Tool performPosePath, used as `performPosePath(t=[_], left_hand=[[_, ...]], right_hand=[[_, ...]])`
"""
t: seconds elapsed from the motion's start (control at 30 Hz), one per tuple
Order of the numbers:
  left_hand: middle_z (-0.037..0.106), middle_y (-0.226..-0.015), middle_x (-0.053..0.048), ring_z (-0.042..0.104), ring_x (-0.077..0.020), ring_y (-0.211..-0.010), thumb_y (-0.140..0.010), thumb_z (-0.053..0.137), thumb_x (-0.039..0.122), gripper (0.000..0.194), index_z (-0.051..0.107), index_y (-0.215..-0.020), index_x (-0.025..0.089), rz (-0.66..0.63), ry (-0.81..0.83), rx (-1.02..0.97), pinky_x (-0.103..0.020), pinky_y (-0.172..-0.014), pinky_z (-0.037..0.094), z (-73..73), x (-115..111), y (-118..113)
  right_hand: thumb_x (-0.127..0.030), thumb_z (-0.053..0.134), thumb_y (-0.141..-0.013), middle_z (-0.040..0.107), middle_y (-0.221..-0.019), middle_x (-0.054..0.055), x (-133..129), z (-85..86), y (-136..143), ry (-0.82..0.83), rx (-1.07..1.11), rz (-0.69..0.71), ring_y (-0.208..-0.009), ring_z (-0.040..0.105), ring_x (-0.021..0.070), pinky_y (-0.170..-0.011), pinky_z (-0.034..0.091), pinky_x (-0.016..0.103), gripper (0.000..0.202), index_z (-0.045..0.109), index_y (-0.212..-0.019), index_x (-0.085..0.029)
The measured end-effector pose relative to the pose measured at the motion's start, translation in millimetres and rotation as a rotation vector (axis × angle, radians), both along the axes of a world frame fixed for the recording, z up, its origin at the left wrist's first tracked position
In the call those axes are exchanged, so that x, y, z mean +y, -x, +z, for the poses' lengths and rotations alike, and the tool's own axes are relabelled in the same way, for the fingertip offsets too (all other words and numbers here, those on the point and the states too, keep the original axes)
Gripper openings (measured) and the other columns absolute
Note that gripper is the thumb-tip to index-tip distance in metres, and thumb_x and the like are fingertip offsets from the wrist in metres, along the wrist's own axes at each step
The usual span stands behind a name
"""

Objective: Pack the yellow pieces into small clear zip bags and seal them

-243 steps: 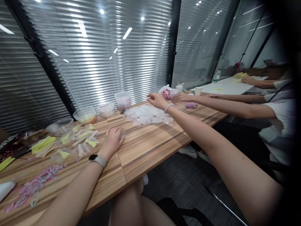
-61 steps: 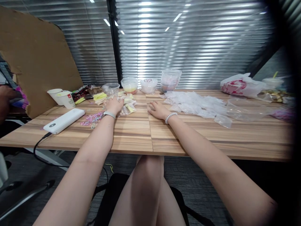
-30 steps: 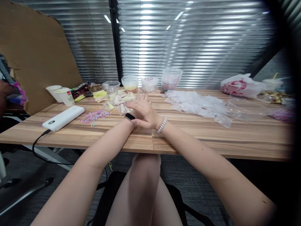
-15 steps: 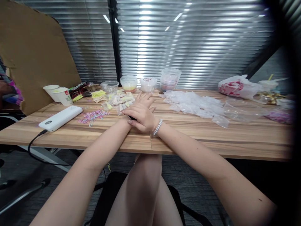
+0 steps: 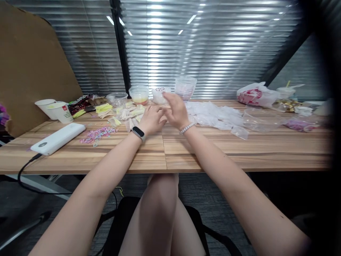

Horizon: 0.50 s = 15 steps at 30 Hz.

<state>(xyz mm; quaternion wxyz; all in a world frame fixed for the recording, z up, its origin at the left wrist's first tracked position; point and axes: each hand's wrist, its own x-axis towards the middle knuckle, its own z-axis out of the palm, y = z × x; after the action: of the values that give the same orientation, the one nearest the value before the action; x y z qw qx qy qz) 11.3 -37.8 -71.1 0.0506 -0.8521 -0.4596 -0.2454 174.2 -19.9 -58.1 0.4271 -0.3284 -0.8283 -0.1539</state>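
Note:
My left hand [image 5: 152,120] rests low over the wooden table [image 5: 202,153], fingers apart and nothing in them. A dark-faced fitness band [image 5: 138,132] is on that wrist. Just left of its fingers lie small packets with yellow and clear wrapping [image 5: 130,113]. My right hand [image 5: 176,111], slightly blurred, is raised beside the left one with its fingers stretched out, holding nothing. It wears a beaded bracelet [image 5: 187,128]. To its right spreads a pile of clear plastic bags [image 5: 215,114]. Behind the hands stand a tub of white contents [image 5: 160,95] and stacked clear tubs [image 5: 185,88].
At left are a white power bank [image 5: 58,138] with a cable, paper cups [image 5: 61,112], and pastel rubber-band-like pieces [image 5: 98,135]. A cardboard panel [image 5: 34,64] rises there. On the right sit a clear container [image 5: 261,120] and a red-and-white plastic bag [image 5: 254,95].
My right hand has lifted off my left wrist and moved up and right, uncovering the fitness band. The view has shifted slightly to the right.

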Motion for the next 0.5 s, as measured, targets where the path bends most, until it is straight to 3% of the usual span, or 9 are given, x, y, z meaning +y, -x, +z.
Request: performPosePath(t=[0.1, 0.2, 0.27, 0.37, 0.5], left_hand=[[0.055, -0.135, -0.012, 0.046, -0.0285, -0.129, -0.093, 0.050, 0.039, 0.040, 0.062, -0.125, 0.018, -0.055, -0.069, 0.079, -0.047, -0.118, 0.024, -4.3, 6, 7], [0.059, -0.128, -0.012, 0.051, -0.0275, -0.123, -0.094, 0.048, 0.043, 0.042, 0.062, -0.125, 0.018, -0.055, 0.000, 0.140, -0.044, -0.109, 0.035, -13.8, 12, 9], [0.061, -0.124, -0.012, 0.054, -0.0276, -0.120, -0.094, 0.047, 0.046, 0.043, 0.062, -0.125, 0.019, -0.054, 0.051, 0.174, -0.044, -0.106, 0.037, -19.5, 15, 9], [0.061, -0.123, -0.011, 0.055, -0.0273, -0.117, -0.093, 0.048, 0.047, 0.043, 0.062, -0.124, 0.020, -0.066, 0.091, 0.214, -0.043, -0.105, 0.038, -24.4, 17, 6], [0.063, -0.119, -0.011, 0.056, -0.0262, -0.114, -0.095, 0.045, 0.044, 0.040, 0.065, -0.119, 0.020, -0.084, 0.125, 0.248, -0.041, -0.103, 0.041, -25.2, 15, 2]], right_hand=[[-0.048, 0.032, -0.101, 0.043, -0.147, 0.017, 31, -13.8, -51, 0.149, 0.059, -0.334, -0.138, 0.036, 0.0329, -0.115, 0.028, 0.051, 0.059, 0.043, -0.147, -0.012], [-0.043, 0.042, -0.097, 0.047, -0.141, 0.020, 57, -43.6, -91, 0.301, 0.099, -0.589, -0.131, 0.042, 0.0335, -0.111, 0.032, 0.048, 0.055, 0.049, -0.140, -0.010], [-0.046, 0.045, -0.095, 0.052, -0.134, 0.020, 70, -62.7, -107, 0.417, 0.118, -0.713, -0.125, 0.046, 0.0358, -0.108, 0.033, 0.054, 0.055, 0.052, -0.138, -0.013], [-0.055, 0.043, -0.094, 0.057, -0.127, 0.018, 81, -79.1, -116, 0.539, 0.070, -0.814, -0.123, 0.047, 0.0392, -0.107, 0.021, 0.068, 0.054, 0.057, -0.131, -0.018], [-0.064, 0.045, -0.090, 0.051, -0.136, 0.018, 83, -80.0, -111, 0.540, -0.048, -0.786, -0.132, 0.037, 0.0405, -0.107, 0.010, 0.072, 0.062, 0.052, -0.137, -0.022]])
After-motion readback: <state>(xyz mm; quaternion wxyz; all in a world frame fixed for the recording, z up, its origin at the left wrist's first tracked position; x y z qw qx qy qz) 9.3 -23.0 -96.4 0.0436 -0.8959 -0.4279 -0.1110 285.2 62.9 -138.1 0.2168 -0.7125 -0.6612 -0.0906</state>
